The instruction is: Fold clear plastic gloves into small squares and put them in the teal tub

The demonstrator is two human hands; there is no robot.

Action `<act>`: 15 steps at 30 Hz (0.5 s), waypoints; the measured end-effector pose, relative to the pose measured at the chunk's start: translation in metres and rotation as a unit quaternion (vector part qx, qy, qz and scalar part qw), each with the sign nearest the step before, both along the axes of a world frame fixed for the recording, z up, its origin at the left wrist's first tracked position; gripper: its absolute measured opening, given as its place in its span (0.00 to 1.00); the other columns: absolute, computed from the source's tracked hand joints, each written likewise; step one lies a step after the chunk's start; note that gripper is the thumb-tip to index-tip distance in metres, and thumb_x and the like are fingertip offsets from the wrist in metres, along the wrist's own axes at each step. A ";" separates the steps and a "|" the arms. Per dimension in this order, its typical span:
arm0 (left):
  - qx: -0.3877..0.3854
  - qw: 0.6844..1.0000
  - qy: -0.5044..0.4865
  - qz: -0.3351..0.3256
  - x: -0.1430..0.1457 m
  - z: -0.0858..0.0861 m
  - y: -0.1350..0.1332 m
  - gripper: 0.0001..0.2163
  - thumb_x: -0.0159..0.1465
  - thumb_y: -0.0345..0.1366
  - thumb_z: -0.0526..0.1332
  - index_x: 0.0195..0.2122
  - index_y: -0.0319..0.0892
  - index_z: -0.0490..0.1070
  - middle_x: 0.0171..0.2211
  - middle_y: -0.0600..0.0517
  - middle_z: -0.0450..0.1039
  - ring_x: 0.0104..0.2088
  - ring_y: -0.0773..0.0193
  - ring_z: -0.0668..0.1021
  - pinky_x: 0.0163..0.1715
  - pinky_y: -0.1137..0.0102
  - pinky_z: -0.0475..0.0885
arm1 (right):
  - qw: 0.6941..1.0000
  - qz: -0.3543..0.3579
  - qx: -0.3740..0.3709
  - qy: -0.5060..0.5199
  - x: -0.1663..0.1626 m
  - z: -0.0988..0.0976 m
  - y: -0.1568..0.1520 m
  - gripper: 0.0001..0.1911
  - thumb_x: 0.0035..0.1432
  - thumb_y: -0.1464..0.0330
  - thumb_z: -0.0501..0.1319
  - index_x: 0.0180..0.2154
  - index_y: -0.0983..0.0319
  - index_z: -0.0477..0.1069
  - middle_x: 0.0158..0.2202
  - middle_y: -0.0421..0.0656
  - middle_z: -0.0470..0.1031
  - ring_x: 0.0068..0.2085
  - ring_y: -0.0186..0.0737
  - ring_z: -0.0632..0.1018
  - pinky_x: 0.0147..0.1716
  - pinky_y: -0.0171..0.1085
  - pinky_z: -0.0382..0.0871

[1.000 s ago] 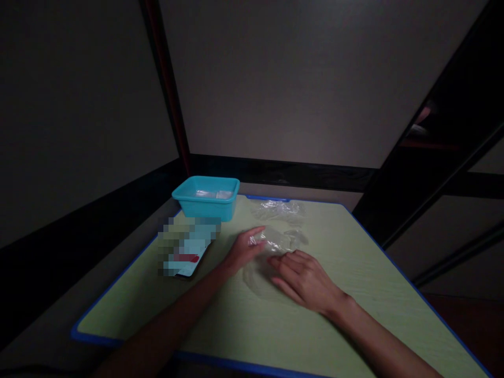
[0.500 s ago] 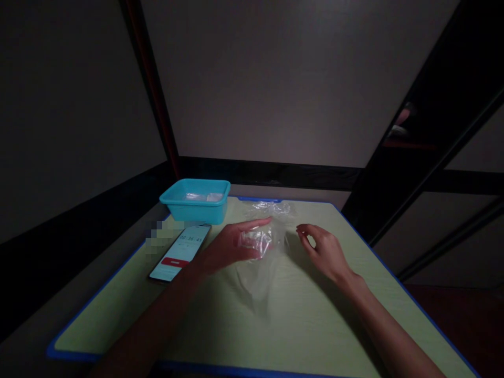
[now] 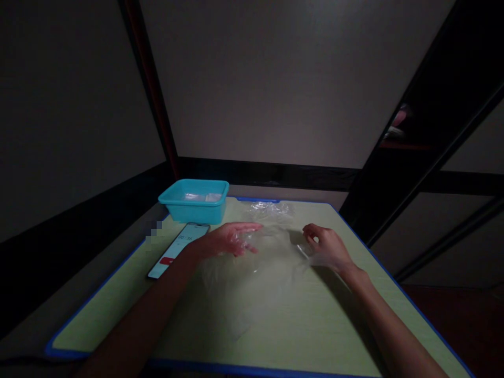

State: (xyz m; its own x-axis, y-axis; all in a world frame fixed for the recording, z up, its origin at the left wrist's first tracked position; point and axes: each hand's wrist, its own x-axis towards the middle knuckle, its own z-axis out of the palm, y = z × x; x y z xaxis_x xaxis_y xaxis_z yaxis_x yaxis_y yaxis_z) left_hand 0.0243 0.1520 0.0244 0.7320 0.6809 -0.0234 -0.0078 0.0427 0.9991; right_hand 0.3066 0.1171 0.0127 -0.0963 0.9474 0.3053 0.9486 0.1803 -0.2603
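A thin clear plastic bag [image 3: 255, 278] spreads loosely between my two hands, above the middle of the table. My left hand [image 3: 232, 239] has hold of its crumpled left part, the film bunched around thumb and fingers. On the other side, my right hand [image 3: 325, 244] is curled in with thumb and fingertips pinched together. The bag's right edge reaches this hand and runs along its underside toward the wrist. The film is see-through and blurred, so its exact outline is hard to make out.
Crumpled clear plastic [image 3: 270, 211] lies at the table's far edge. A turquoise basin [image 3: 197, 212] with clear packets inside stands at the back left. Near my left forearm lies a phone [image 3: 173, 252] showing a timer. The pale table [image 3: 315, 325] has a blue rim.
The bag has gone from a narrow, gathered shape to a wide spread reaching my right hand. My left hand has shifted slightly left; the right has barely moved.
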 end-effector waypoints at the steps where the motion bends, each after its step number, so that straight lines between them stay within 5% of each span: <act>1: -0.003 1.000 0.014 -0.014 -0.002 -0.006 0.003 0.31 0.43 0.27 0.69 0.51 0.45 0.68 0.59 0.42 0.60 0.38 0.56 0.79 0.24 0.76 0.69 | 1.000 0.001 -0.003 -0.005 0.002 -0.002 0.001 0.11 0.55 0.73 0.50 0.33 0.61 0.71 0.31 0.45 0.77 0.33 0.41 0.77 0.30 0.33 0.62; 6: 0.008 0.997 0.023 -0.072 -0.009 -0.022 0.009 0.33 0.41 0.25 0.70 0.51 0.46 0.69 0.57 0.42 0.63 0.38 0.55 0.79 0.36 0.68 0.71 | 1.000 0.000 -0.014 -0.026 0.004 -0.004 0.001 0.11 0.55 0.73 0.51 0.34 0.62 0.71 0.31 0.47 0.77 0.34 0.42 0.77 0.30 0.33 0.61; 15: 0.065 0.991 0.085 -0.081 -0.011 -0.026 0.006 0.37 0.43 0.22 0.65 0.56 0.46 0.62 0.55 0.42 0.65 0.38 0.59 0.78 0.34 0.70 0.70 | 0.998 0.022 -0.039 -0.049 -0.009 0.000 -0.006 0.10 0.56 0.73 0.52 0.34 0.62 0.71 0.32 0.45 0.78 0.33 0.41 0.77 0.29 0.33 0.62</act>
